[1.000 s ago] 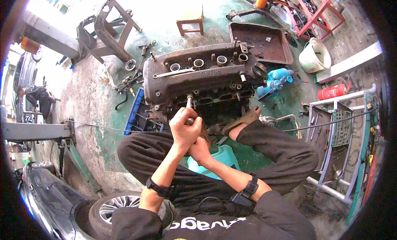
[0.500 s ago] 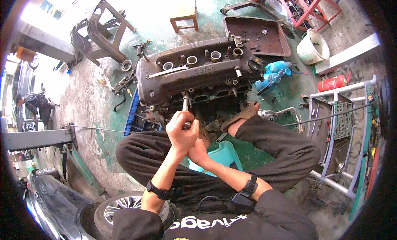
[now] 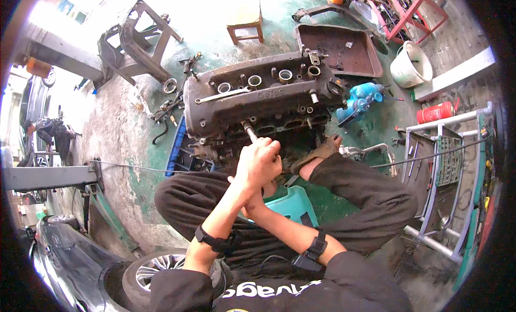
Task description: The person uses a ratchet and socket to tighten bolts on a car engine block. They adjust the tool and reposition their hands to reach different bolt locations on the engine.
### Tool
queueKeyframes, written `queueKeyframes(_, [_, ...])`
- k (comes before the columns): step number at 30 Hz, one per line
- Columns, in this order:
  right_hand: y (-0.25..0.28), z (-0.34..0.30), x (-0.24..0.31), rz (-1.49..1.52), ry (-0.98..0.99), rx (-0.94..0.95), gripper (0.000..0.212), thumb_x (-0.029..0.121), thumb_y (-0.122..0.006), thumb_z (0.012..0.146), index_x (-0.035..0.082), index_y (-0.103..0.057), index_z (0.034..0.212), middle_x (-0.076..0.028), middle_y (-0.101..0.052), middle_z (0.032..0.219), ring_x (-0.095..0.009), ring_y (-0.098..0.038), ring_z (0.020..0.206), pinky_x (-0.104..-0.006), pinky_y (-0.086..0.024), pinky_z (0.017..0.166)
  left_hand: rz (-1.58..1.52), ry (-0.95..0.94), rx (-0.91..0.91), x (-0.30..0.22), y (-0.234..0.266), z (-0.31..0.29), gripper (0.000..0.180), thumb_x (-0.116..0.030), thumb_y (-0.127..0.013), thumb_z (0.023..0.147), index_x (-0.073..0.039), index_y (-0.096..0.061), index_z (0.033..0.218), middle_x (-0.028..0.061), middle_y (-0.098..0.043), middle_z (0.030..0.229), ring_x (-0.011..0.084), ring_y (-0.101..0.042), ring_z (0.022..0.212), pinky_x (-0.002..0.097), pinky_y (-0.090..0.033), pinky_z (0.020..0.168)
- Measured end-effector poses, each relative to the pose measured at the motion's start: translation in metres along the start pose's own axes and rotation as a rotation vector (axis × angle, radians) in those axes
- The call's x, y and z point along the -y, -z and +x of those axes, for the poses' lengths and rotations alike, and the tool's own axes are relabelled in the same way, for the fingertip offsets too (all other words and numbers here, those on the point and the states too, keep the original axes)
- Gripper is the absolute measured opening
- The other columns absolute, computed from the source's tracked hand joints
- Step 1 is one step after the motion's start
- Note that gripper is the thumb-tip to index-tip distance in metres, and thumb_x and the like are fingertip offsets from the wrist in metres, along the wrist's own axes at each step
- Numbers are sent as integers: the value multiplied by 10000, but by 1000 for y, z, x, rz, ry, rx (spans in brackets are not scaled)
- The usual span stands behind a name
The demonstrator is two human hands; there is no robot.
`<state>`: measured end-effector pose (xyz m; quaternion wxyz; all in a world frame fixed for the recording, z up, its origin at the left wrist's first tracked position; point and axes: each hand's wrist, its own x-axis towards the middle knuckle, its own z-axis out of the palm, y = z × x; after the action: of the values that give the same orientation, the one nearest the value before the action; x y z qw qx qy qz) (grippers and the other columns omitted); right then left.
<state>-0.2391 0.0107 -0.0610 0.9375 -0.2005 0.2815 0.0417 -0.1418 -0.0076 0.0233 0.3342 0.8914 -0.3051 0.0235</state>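
Note:
My left hand (image 3: pixel 259 164) is closed round the grip of a socket wrench (image 3: pixel 250 132). Its silver shaft runs up to the near side of a dirty, dark engine (image 3: pixel 215 116) on the floor. Just below, my right hand (image 3: pixel 251 205) is closed under my left wrist, the forearms crossing there. Most of its fingers are hidden, and I cannot make out what they hold. A silver combination wrench (image 3: pixel 221 95) lies across the engine's top cover, beside round holes.
A blue tray (image 3: pixel 174 151) with parts borders the engine's left. To its right lie blue bottles (image 3: pixel 359 101); behind is a brown drip pan (image 3: pixel 344 62). A white bucket (image 3: pixel 411 67), a red fire extinguisher (image 3: pixel 434 113) and a metal rack (image 3: pixel 449 156) stand right. A turquoise stool (image 3: pixel 293 204) is below me.
My left hand has swung right and slightly up, with the wrench shaft now slanting right. My right hand has shifted a little down and left, deeper under the left wrist.

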Motion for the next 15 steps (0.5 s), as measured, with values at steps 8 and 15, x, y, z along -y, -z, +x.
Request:
queueKeyframes(8, [7,-25,52,-1009,-2,99,242,232,-604,883,17,-554,785,-86,-585,656,-216,-552,554,-366,-456,556,-389,483,-468,18,17,-22,44,25,-598,733,-12,-585,713,55,-598,694,121,-563,562,277,-460,500])
queueKeyframes(15, [-6,-32,121,-1764,346,359,351,341,-679,827,9,-580,775,-171,-591,662,-341,-599,608,-403,-459,565,-961,806,-863,38,15,-40,118,62,-512,785,-15,-471,705,128,-619,770,130,-515,520,254,-452,465])
